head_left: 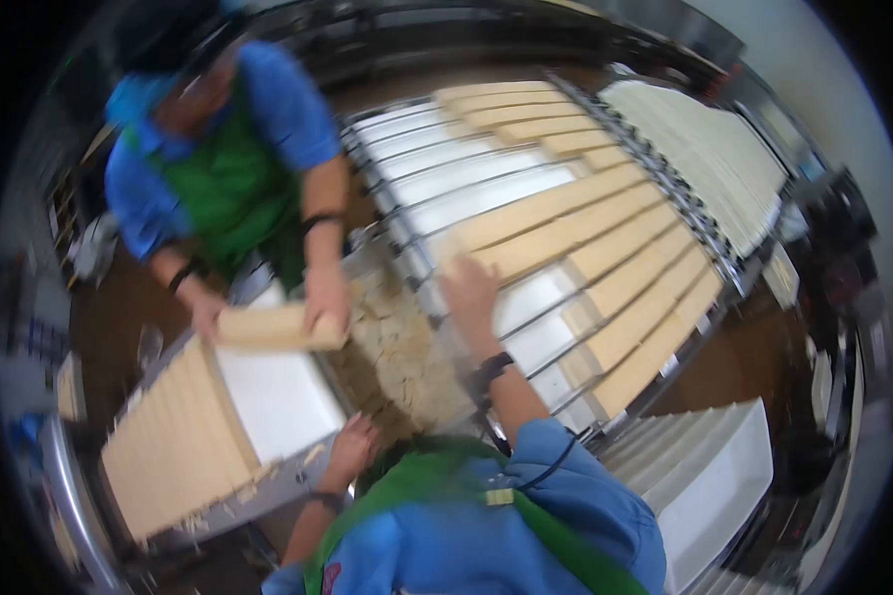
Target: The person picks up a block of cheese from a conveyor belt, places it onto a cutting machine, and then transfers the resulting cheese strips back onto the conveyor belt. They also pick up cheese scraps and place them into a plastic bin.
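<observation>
My right hand point(469, 297) reaches over the slatted rack, blurred, with its fingers apart at the near end of a long beige slab point(536, 223). Nothing shows in its grip. My left hand point(352, 446) is low beside the corner of a white board point(280, 392), its fingers loosely bent and holding nothing visible. Between my hands lies a metal tray point(456, 392) holding pale broken pieces point(387, 322). Across from me, a co-worker's two hands hold a short stack of beige strips point(278, 327) above the white board.
More beige strips point(174, 441) stand in a row at the left, with crumbs along the edge. A chain-edged conveyor point(655, 164) runs past the far side of the rack. White trays point(714, 496) are stacked at lower right. The co-worker point(228, 169) stands at upper left.
</observation>
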